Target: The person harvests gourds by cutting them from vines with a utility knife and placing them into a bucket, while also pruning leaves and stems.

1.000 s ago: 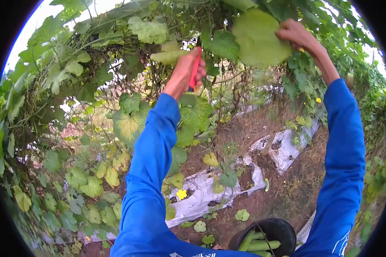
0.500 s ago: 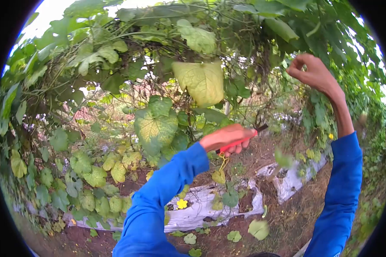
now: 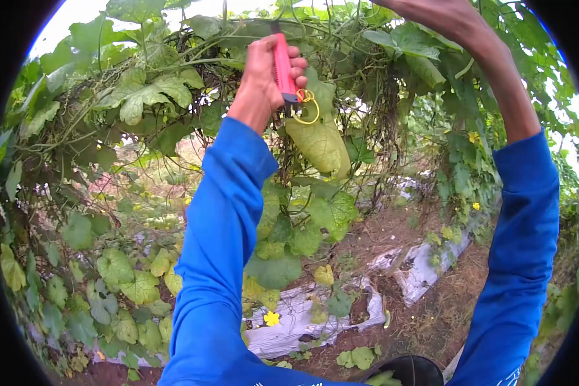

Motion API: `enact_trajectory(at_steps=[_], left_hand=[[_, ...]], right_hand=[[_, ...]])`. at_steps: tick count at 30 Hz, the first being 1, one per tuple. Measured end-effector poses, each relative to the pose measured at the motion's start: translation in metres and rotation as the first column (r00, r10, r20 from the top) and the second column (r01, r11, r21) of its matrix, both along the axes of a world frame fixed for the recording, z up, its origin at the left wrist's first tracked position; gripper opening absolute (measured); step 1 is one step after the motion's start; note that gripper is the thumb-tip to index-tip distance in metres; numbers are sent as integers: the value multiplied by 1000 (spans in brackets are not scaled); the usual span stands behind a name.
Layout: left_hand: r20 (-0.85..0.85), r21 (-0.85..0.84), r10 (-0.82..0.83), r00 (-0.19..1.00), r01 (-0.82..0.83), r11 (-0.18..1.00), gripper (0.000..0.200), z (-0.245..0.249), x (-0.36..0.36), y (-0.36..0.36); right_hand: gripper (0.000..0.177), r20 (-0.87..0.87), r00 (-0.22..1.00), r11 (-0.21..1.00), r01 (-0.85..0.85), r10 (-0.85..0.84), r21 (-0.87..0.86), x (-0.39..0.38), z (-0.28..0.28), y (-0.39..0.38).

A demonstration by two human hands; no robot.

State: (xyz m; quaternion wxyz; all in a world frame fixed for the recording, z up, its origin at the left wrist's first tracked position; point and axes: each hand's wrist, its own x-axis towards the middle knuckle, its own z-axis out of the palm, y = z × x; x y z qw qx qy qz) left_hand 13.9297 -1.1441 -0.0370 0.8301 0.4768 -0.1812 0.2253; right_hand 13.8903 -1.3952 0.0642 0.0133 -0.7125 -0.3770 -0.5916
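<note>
Most of the view is filled by climbing vines (image 3: 151, 96); below, torn pale sheeting (image 3: 289, 325) is spread over soil. A dark bucket (image 3: 426, 368) is partly shown at the bottom. The right hand (image 3: 434, 9) is cut off by the top edge; its grip cannot be told. Above a yellowing leaf (image 3: 320, 147), a red-handled tool (image 3: 283, 67) is clenched in the left hand (image 3: 262, 71).

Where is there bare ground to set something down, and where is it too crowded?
Bare soil with dry grass lies between the white sheeting, black bucket and right sleeve. Vines and leaves crowd the left hand and its red-handled tool; the lower left is dense with foliage too.
</note>
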Motion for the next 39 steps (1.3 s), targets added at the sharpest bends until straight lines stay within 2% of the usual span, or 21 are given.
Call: enact_trajectory(at_steps=[1, 5, 7, 10, 11, 12, 13, 14, 15, 17, 18, 21, 23, 25, 26, 27, 29, 33, 35, 37, 39], left_hand=[[10, -5, -9, 1000, 9, 1000, 36, 7, 6, 3], [50, -16, -61, 997, 62, 998, 33, 29, 31, -7], [26, -140, -6, 1000, 10, 990, 36, 36, 38, -23], [-28, -30, 47, 998, -48, 998, 44, 29, 37, -90], [-131, -7, -216, 967, 217, 976, 44, 29, 81, -106], [-153, 180, -189, 970, 215, 960, 48, 13, 93, -134], [-375, 182, -558, 740, 650, 738, 53, 5, 161, -144], [-237, 429, -384, 892, 451, 783, 36, -24, 104, -170], [-242, 591, -344, 907, 419, 689, 39, -47, 81, -182], [-251, 677, -385, 888, 446, 586, 52, -93, 44, -189], [-209, 747, -377, 903, 396, 534, 56, -107, 20, -181], [-48, 876, -116, 992, 98, 473, 61, -119, -38, -121], [113, 772, 128, 985, -168, 614, 59, -105, -72, -68], [227, 443, 278, 933, -353, 824, 49, -81, -87, -7], [223, 298, 227, 948, -288, 910, 48, -65, -89, 17], [236, 144, 174, 956, -212, 967, 46, -48, -88, 35], [213, 79, 160, 964, -181, 980, 44, -19, -79, 57], [119, -61, -2, 993, 9, 998, 38, 19, -60, 76], [127, -66, -122, 984, 131, 989, 32, 23, -51, 79], [187, -122, -228, 955, 253, 960, 36, 27, -32, 83], [205, -18, -366, 908, 377, 926, 33, 22, -16, 98]], right_hand=[[68, 117, 988, 994, 107, -103, -30, -4, 3, 4], [55, -84, 993, 996, -86, 84, -28, -29, -17, -5], [53, -209, 978, 1000, -24, 23, -2, -26, -6, -8], [54, -105, 991, 997, -80, 79, -6, -30, -15, -7], [54, -73, 992, 995, -102, 101, -13, -29, -15, -5], [55, -89, 994, 998, -56, 58, 24, -23, -5, 0], [57, -105, 994, 998, -10, 17, 63, -16, 6, 4], [64, -77, 997, 997, 14, -8, 78, 2, 15, 7], [64, -71, 997, 997, 1, 5, 78, 37, 26, 6], [70, 281, 905, 944, 331, -318, 2, 96, 42, 4], [73, -150, 978, 988, 135, -144, -69, 50, 25, 3], [53, 108, 994, 996, 7, 3, -94, 98, 30, 8], [59, 144, 986, 987, -66, 87, -144, 80, 30, 31], [60, -137, 968, 963, -230, 211, -140, 65, 37, 70], [69, -375, 925, 988, -112, 63, -110, 44, 42, 94], [72, -396, 875, 959, -280, 277, 51, 3, 20, 107], [73, -68, 908, 910, -410, 414, 64, 14, 37, 150], [74, 72, 791, 793, -609, 608, 6, 12, 65, 195], [75, -486, 714, 840, -537, 503, 81, 2, 72, 194], [76, -601, 622, 782, -624, 501, 6, 31, 82, 202], [78, -579, 748, 937, -338, 325, 89, 5, 70, 191]])
